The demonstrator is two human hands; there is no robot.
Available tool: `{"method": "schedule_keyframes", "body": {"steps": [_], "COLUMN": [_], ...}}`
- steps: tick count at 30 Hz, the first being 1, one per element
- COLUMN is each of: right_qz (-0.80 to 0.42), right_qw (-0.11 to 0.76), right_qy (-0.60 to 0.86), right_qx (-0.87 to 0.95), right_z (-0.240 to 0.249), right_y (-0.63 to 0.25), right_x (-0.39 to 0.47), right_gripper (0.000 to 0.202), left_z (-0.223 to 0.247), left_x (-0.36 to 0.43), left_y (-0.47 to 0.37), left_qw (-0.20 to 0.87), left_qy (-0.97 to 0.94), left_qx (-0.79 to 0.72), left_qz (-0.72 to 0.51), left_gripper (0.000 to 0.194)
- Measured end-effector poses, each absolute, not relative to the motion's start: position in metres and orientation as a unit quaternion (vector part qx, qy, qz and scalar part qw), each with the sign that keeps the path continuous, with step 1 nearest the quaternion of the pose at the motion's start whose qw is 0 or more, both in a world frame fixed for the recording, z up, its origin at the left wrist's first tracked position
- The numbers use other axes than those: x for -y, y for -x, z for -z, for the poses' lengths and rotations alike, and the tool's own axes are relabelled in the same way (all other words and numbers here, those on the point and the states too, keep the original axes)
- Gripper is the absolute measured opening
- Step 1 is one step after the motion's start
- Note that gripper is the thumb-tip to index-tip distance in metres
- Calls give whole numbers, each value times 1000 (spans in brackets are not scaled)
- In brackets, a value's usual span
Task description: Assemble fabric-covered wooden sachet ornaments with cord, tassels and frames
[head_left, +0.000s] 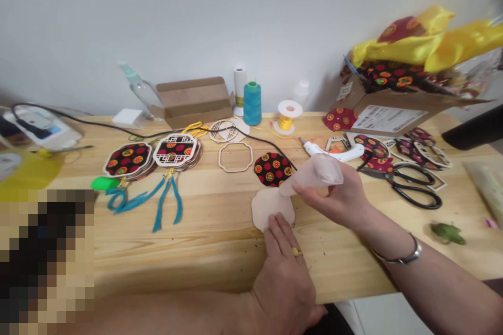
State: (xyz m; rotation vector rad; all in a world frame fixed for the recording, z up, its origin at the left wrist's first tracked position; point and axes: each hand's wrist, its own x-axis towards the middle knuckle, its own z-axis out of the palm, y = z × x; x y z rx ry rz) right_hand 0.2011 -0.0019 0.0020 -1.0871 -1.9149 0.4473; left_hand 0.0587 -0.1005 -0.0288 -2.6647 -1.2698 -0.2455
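Left hand (pixel 285 277): fingers extended and close together, fingertips resting on the lower part of the board; gripping nothing; a gold ring (pixel 297 252) on one finger.

Right hand (pixel 334 193): fingers closed around a translucent bottle (pixel 312 174), held tilted, its lower-left end at the upper right of the board; whether the two touch, cannot tell. Bracelet (pixel 412 255) on the wrist.

Board (pixel 267 207): one, pale, with shaped corners, flat on the wooden table (pixel 188 261), under the left fingertips.

Cloth piece (pixel 273 170): one, dark with red and orange flowers, just beyond the board.

Frame (pixel 235 157): one, thin, pale, bare in the middle, beyond and to the left of the board.

Left stack (pixel 129 159) and lattice-topped stack (pixel 175 150): flower-patterned panels, side by side, with blue tassels (pixel 157 214) before them.

Glue gun (pixel 338 153): white, lying beyond the right hand.

Scissors (pixel 416 180): black handles, to the right of the right hand.

Blue thread (pixel 252 107): one upright cone, near the wall.

Yellow spool (pixel 286 121): white ends, right of the cone.

Carton (pixel 393 111): at the right rear, filled with patterned and yellow cloth (pixel 463 44).
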Motion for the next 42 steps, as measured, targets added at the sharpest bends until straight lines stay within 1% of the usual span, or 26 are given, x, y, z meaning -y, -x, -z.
{"method": "schedule_keyframes", "body": {"steps": [4,8,11,14,17,22,26,35,42], "right_qz": [-220,-271,-289,-289,-282,-219,-191,-200,-239], "right_qw": [452,427,432,434,425,415,419,395,363], "right_qy": [436,432,415,410,420,454,450,450,437], "right_qx": [746,747,747,748,750,758,765,776,787], "right_z": [3,6,7,9,8,1,-3,-8,-17], "right_y": [-199,-194,-190,-189,-189,-194,-199,-206,-206], "right_x": [2,5,7,8,8,4,2,1,4], "right_gripper": [15,17,22,27,22,14,12,9,7], "left_z": [29,30,31,32,32,29,27,26,25], "left_x": [100,100,101,102,102,102,101,100,102], "left_y": [-60,-60,-60,-59,-59,-59,-60,-60,-59], "left_qw": [94,96,99,103,98,85,84,94,85], "left_qy": [894,895,895,897,900,898,896,895,898], "left_qx": [429,427,427,423,421,427,429,429,426], "left_qz": [88,87,85,76,61,62,75,81,70], "left_gripper": [106,105,104,101,98,101,104,101,101]}}
